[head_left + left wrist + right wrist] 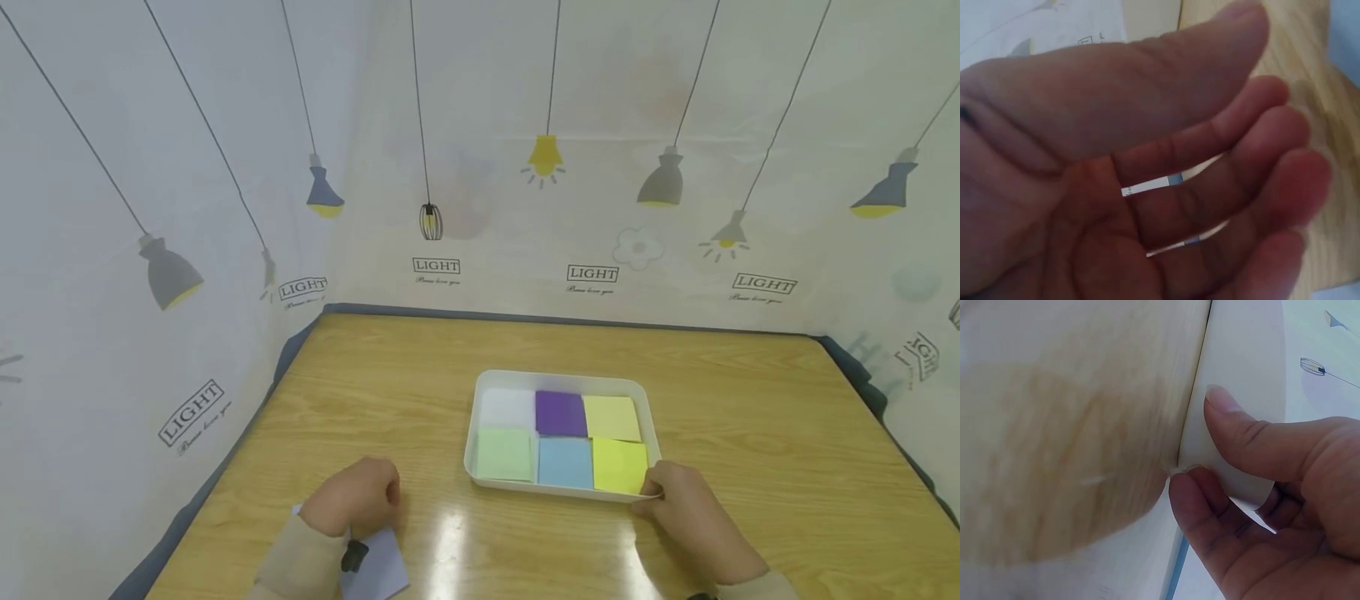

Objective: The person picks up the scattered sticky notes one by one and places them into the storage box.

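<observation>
A white tray (555, 383) lies on the wooden table, with square sticky notes inside in two rows. The back row has a purple square (561, 414) and a pale yellow one (611, 417); in front are light green (505, 455), blue (566, 462) and bright yellow (619, 465). My right hand (688, 517) grips the tray's near right corner, thumb on the wall and fingertips at the rim in the right wrist view. Over a lilac square of paper (378, 571) near the front edge hovers my left hand (356, 496), fingers loosely curled around nothing.
Behind and on both sides of the table (750, 400) hangs a pale cloth (495, 275) printed with lamps and the word LIGHT. Dark blue fabric (847, 371) shows along its lower edge. The tray's back left part shows plain white.
</observation>
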`<action>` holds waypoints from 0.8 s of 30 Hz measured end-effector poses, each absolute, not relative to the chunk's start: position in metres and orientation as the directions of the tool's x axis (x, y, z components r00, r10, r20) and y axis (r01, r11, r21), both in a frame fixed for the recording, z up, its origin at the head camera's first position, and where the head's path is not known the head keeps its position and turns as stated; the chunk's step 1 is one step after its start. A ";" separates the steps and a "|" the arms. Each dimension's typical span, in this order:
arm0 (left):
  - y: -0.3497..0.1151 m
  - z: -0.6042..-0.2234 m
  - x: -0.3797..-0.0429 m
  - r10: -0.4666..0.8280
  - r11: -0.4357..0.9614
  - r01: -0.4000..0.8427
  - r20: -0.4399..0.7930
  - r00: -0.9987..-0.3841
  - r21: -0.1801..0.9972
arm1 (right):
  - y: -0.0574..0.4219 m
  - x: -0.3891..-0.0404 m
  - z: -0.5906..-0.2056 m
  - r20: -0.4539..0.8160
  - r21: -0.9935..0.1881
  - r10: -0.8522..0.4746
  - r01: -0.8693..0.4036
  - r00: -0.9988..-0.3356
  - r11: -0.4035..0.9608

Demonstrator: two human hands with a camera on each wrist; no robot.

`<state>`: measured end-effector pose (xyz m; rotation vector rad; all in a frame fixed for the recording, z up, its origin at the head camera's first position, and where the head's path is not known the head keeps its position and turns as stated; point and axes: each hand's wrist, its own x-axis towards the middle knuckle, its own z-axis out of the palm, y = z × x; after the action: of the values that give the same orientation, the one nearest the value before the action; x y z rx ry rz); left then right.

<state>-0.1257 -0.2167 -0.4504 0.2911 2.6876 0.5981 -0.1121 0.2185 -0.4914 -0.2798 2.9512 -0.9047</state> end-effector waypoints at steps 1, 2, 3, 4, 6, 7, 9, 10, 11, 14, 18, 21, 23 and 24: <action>-0.216 -0.451 -0.124 0.253 0.900 0.099 -0.326 -0.911 0.424 | 0.219 -0.112 -0.491 0.015 -0.558 -0.185 -0.162 -0.983 0.814; -0.216 -0.451 -0.123 0.238 0.908 0.086 -0.335 -0.912 0.410 | 0.219 -0.112 -0.491 0.019 -0.557 -0.187 -0.166 -0.982 0.814; -0.216 -0.451 -0.123 0.223 0.917 0.076 -0.342 -0.913 0.393 | 0.219 -0.111 -0.491 0.024 -0.555 -0.189 -0.170 -0.982 0.814; -0.215 -0.451 -0.122 0.206 0.924 0.064 -0.351 -0.914 0.376 | 0.219 -0.111 -0.490 0.029 -0.552 -0.190 -0.174 -0.981 0.815; -0.214 -0.451 -0.121 0.178 0.943 0.051 -0.369 -0.912 0.329 | 0.218 -0.110 -0.490 0.032 -0.549 -0.189 -0.175 -0.981 0.817; -0.213 -0.451 -0.120 0.168 0.950 0.046 -0.381 -0.909 0.309 | 0.218 -0.110 -0.489 0.033 -0.548 -0.192 -0.178 -0.981 0.817; -0.212 -0.451 -0.120 0.157 0.959 0.042 -0.399 -0.903 0.280 | 0.218 -0.111 -0.489 0.028 -0.546 -0.191 -0.175 -0.981 0.819; -0.211 -0.450 -0.120 0.158 0.960 0.045 -0.402 -0.902 0.275 | 0.218 -0.111 -0.489 0.022 -0.548 -0.189 -0.171 -0.982 0.819; -0.211 -0.450 -0.120 0.162 0.962 0.053 -0.401 -0.902 0.269 | 0.218 -0.111 -0.489 0.015 -0.551 -0.189 -0.166 -0.982 0.818; -0.210 -0.450 -0.119 0.177 0.958 0.073 -0.374 -0.911 0.276 | 0.218 -0.112 -0.489 0.006 -0.555 -0.185 -0.157 -0.983 0.817; -0.209 -0.452 -0.118 0.189 0.956 0.095 -0.333 -0.924 0.279 | 0.219 -0.113 -0.489 0.007 -0.554 -0.186 -0.159 -0.983 0.817; -0.207 -0.454 -0.117 0.178 0.954 0.081 -0.325 -0.929 0.289 | 0.219 -0.113 -0.490 0.008 -0.555 -0.187 -0.160 -0.982 0.816; -0.207 -0.457 -0.117 0.162 0.954 0.063 -0.327 -0.931 0.292 | 0.219 -0.112 -0.490 0.008 -0.559 -0.186 -0.159 -0.982 0.814; -0.207 -0.458 -0.117 0.154 0.953 0.054 -0.322 -0.934 0.298 | 0.219 -0.112 -0.490 0.008 -0.560 -0.187 -0.159 -0.982 0.813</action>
<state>-0.1166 -0.2065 -0.4575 0.1519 2.7594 0.4079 -0.1121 0.2186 -0.4904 -0.2815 2.9461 -0.9042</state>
